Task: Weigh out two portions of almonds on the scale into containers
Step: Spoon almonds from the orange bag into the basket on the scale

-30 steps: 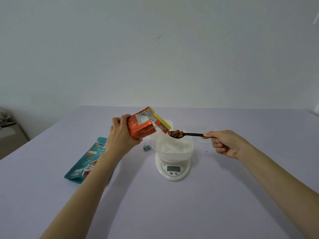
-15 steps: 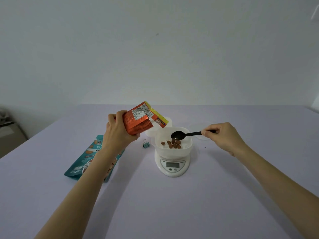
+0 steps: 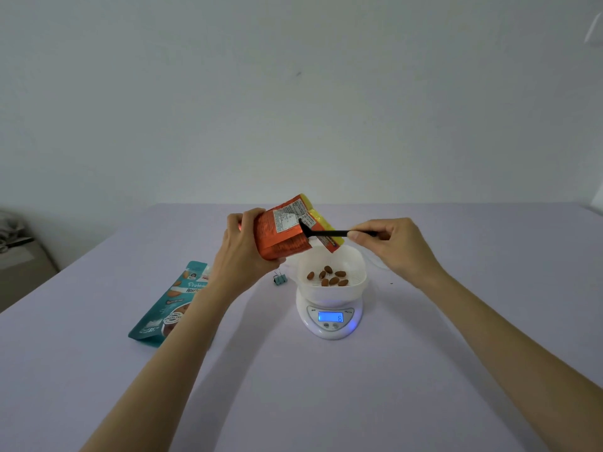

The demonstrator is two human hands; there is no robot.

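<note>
Since half a second ago my right hand (image 3: 391,246) has carried the black spoon (image 3: 326,233) up from over the white container (image 3: 357,283) to the orange almond bag (image 3: 280,236), and the scale (image 3: 329,324) display now glows blue. I pinch the spoon's handle end between thumb and fingertips. My left hand (image 3: 241,256) is wrapped round the bag's lower end, holding it tilted with its mouth down and to the right, above the container's near-left rim. The spoon lies almost level, with its long axis running left from my right hand and its bowl against the bag's upper part. I cannot tell whether the bowl is inside the bag yet. A handful of almonds (image 3: 329,277) lies in the container on the scale, directly below the bag's mouth, so I judge the next scoop needs only a short drop down and right. This first portion looks far from finished.
</note>
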